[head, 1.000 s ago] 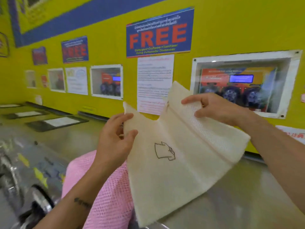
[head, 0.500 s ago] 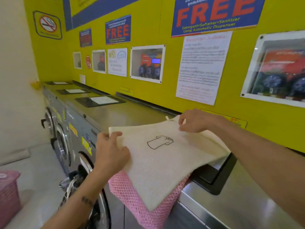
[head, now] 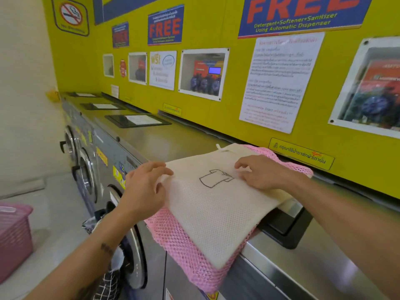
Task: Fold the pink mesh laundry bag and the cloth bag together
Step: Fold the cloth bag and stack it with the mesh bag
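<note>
A cream cloth bag [head: 218, 204] with a black shirt outline lies flat on top of the pink mesh laundry bag [head: 186, 250]. Both rest on the steel top of a washing machine [head: 303, 254], and their front edges hang over its front. Pink mesh also shows behind the cream bag near the wall. My left hand [head: 145, 187] rests at the cream bag's left edge, fingers spread. My right hand [head: 257, 172] lies flat on the bag's upper right part, fingers spread beside the shirt drawing.
A row of front-loading washers [head: 86, 169] runs to the left under a yellow wall with signs. A black recessed panel [head: 287, 224] sits just right of the bags. A pink plastic basket [head: 13, 237] stands on the floor at far left. Checked clothing hangs from an open washer door [head: 110, 276].
The cream bag went from being held up in the air to lying flat on the pink mesh bag. Both hands let go of pinching it and now press on it.
</note>
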Motion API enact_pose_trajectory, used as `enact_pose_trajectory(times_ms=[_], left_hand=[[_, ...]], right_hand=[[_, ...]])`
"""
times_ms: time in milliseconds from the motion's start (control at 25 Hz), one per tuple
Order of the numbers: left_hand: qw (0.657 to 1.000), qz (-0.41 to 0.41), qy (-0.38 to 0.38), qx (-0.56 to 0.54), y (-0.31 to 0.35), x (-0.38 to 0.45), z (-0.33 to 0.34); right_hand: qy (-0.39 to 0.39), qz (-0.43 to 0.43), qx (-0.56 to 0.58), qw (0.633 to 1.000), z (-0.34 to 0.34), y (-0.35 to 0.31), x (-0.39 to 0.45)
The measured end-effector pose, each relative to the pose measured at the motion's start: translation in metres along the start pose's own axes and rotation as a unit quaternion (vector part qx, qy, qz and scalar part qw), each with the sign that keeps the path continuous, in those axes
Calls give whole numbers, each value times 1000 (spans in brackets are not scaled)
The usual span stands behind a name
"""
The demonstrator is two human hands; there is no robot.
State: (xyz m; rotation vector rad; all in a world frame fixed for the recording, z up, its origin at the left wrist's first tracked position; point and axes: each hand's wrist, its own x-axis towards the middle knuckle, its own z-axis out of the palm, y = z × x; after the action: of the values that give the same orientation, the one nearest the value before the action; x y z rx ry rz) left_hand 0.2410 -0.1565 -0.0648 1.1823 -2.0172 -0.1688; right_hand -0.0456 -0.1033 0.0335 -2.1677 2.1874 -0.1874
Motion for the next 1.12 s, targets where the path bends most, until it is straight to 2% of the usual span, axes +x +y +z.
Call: enact_pose_trajectory(times_ms=[120,200,320,440,560,760,880,1000,1120], left_hand=[[993,116,-33,19,-6,-12,-7],[980,174,-79,57,-9,-24,-3],[965,210,-124,96,-18,-43,9],[949,246,-141,140,-33,-55,16],[939,243,-159,182,-41,-59,28],[964,219,-22,150,-30,-49,61],[968,220,19,122,-27,-47,68],[968,228,72,73,-26,-43,67],[963,227,144,33,-16,-30,48]], right_hand=[[70,-63,5,996,-9,-44,-38],[17,-97,-32,995,-5,-78,-71],[-71,-104,-105,986,20,-106,-107],[-39,-114,-175,977,55,-115,-117],[-34,-104,-248,962,84,-124,-118],[33,-83,-337,937,105,-117,-107],[43,-79,-342,935,102,-112,-100],[87,-126,-315,937,84,-108,-95],[82,-162,-238,954,54,-99,-95]])
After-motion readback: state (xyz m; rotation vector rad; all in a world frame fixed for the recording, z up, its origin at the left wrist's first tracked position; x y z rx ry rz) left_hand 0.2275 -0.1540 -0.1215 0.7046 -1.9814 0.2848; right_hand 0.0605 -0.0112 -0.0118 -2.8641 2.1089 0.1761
